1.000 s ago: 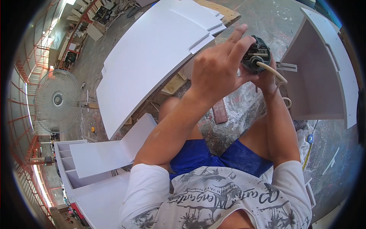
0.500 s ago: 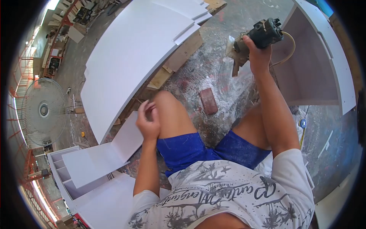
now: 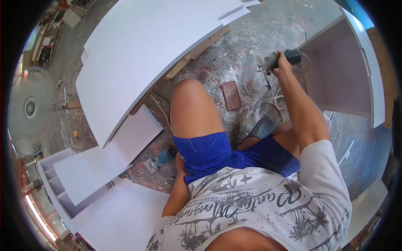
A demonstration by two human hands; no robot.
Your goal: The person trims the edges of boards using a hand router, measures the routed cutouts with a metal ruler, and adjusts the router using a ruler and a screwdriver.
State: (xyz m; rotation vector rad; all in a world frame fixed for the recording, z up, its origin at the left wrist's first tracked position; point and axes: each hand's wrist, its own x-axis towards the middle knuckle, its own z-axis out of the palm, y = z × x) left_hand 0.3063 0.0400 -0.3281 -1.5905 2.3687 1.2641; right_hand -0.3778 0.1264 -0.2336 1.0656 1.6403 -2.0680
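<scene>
Right hand (image 3: 284,64): wrapped round dark, tube-shaped power tool (image 3: 271,61), flat metal foot (image 3: 261,65), tipped sideways | Left hand (image 3: 181,165): by blue power tool (image 3: 164,157), can't tell grip

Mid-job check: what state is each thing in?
Router: held sideways in right hand
Blue tool: beside left hand; whether held, unclear
Cable: loosely looped
Block: lying flat
Cabinet: open
Fan: running or not, unclear
</scene>
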